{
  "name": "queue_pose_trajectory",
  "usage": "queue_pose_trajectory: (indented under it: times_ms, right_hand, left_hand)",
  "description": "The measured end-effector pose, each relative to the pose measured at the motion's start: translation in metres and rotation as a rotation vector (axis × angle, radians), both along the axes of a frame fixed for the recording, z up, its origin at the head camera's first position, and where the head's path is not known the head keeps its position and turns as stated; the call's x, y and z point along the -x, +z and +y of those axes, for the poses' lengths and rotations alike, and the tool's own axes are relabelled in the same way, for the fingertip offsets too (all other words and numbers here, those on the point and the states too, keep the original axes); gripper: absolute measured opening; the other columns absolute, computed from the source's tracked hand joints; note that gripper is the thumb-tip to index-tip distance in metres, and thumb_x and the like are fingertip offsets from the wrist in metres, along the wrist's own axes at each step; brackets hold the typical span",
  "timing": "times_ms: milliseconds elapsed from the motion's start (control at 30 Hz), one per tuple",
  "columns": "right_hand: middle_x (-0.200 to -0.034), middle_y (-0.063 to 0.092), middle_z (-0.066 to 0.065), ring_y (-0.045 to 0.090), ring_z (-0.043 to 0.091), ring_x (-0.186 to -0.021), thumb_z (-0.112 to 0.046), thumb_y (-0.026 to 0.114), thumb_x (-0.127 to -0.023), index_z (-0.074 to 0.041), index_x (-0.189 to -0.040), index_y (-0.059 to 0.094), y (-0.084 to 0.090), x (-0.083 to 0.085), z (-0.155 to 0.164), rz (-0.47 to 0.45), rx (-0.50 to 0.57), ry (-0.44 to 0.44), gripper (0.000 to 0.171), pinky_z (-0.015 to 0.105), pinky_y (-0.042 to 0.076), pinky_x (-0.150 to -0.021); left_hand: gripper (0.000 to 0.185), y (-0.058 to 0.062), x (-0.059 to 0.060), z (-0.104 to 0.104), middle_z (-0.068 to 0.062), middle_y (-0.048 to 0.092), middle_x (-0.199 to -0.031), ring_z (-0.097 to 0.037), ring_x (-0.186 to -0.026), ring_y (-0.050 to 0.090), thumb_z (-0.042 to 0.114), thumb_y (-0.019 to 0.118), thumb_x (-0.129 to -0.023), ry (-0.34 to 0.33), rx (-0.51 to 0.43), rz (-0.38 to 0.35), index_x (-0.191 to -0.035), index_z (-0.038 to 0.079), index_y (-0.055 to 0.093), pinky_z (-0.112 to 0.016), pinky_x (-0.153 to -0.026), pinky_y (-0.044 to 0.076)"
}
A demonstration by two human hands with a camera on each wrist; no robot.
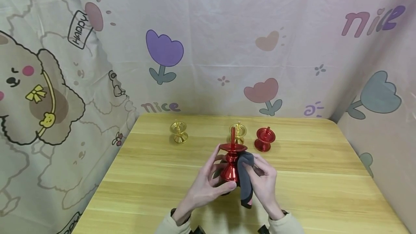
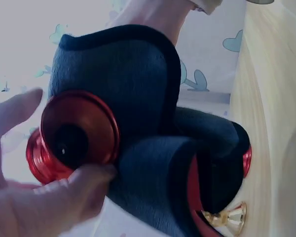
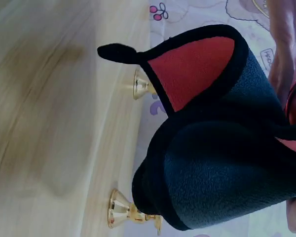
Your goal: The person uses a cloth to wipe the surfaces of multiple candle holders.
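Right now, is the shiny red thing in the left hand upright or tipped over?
Upright, or nearly: in the head view, the red holder points its spike up, its dish above its base.

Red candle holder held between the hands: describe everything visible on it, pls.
The shiny, metallic-looking red candle holder has a thin red rod rising from a shallow round dish, a bulged stem and a flared base. The left wrist view shows the base's underside, hollow-looking with a dark centre. It is roughly upright, held off the pale wooden table. The left hand grips it; the right hand holds a dark grey, black-edged cloth against its side.
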State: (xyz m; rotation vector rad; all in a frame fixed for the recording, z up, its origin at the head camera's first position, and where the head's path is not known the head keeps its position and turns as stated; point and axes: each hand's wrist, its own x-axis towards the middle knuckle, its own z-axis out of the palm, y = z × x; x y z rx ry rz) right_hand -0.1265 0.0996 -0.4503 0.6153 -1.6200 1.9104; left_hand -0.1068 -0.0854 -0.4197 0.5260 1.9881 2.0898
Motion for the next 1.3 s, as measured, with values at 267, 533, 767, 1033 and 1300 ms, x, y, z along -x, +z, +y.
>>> queue_pose_trajectory:
  times_ms: [267,533,767,1033,1300]
  right_hand:
    - [-0.107,0.072,0.012,0.070,0.009,-0.103,0.026,0.065,-0.078,0.012,-0.104,0.074,-0.0015,0.0028,-0.0011,0.188,-0.061,-0.044,0.031,0.014,0.058,-0.082]
    - [-0.105,0.073,-0.001,0.070,0.006,-0.096,0.029,0.059,-0.080,0.010,-0.102,0.074,-0.0022,0.0023,0.0032,0.032,0.030,0.033,0.032,0.015,0.058,-0.079]
    - [-0.105,0.073,0.009,0.071,0.008,-0.098,0.026,0.064,-0.079,0.012,-0.102,0.074,-0.0005,0.0026,-0.0016,0.176,-0.061,-0.061,0.028,0.014,0.058,-0.078]
    - [-0.105,0.073,0.004,0.070,0.005,-0.096,0.026,0.063,-0.080,0.010,-0.102,0.074,-0.0030,0.0036,0.0012,0.131,-0.056,-0.033,0.030,0.013,0.057,-0.075]
    - [-0.104,0.073,0.001,0.071,0.004,-0.092,0.027,0.062,-0.080,0.010,-0.102,0.074,-0.0034,0.0014,0.0011,0.068,-0.008,-0.001,0.030,0.014,0.058,-0.075]
  left_hand:
    - [0.103,0.0013,0.0004,-0.0012,-0.018,0.057,-0.120,-0.025,-0.115,0.061,0.011,0.082,-0.084,0.051,0.020,0.072,-0.163,0.020,0.016,-0.030,-0.094,0.058]
    - [0.094,-0.0006,0.0018,-0.0049,-0.026,0.055,-0.136,-0.040,-0.133,0.053,0.009,0.071,-0.093,-0.043,-0.011,0.084,-0.163,0.021,0.010,-0.036,-0.106,0.052]
    - [0.106,0.0006,0.0008,0.0012,-0.018,0.055,-0.131,-0.031,-0.124,0.056,0.017,0.084,-0.083,0.044,0.051,0.039,-0.163,0.026,0.014,-0.029,-0.093,0.058]
    - [0.100,0.0013,0.0006,-0.0035,-0.023,0.063,-0.131,-0.033,-0.123,0.062,0.009,0.076,-0.089,0.002,0.059,0.154,-0.164,0.023,0.010,-0.035,-0.106,0.052]
    - [0.101,0.0009,0.0004,-0.0022,-0.018,0.047,-0.146,-0.031,-0.132,0.049,0.015,0.077,-0.089,-0.022,0.036,0.040,-0.162,0.035,0.010,-0.033,-0.101,0.055]
